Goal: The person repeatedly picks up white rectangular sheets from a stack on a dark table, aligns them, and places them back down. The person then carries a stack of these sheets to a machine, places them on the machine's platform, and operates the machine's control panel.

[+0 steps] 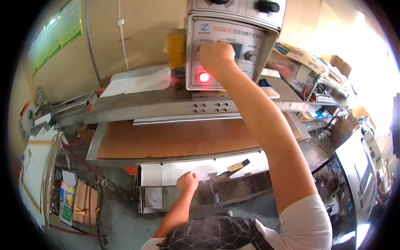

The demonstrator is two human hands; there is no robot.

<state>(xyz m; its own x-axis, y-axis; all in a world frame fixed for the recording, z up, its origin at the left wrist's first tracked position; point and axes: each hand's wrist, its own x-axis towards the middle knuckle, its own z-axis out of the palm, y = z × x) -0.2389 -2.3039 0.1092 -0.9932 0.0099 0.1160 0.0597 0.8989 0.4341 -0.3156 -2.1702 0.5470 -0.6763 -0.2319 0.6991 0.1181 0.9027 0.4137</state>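
Note:
My right hand [216, 57] is raised to the upright grey control box [257, 39], its fingers closed at the upper left of the panel. The hand hides whatever they grip there, and part of a small dark display [238, 51]. Below it a round red button [203, 77] glows. A dark knob [250, 56] sits to the right. My left hand [187, 182] is a fist at the front edge of a long white strip [166, 171]; what it holds, if anything, is hidden. On that strip lies a flat black and tan piece [235, 167].
A brown board [179, 141] spans the machine bed under a metal crossbeam [154, 109]. White paper [141, 82] and a yellow block [176, 48] are left of the box. A cluttered rack [302, 71] stands right, a white-topped table [35, 166] left.

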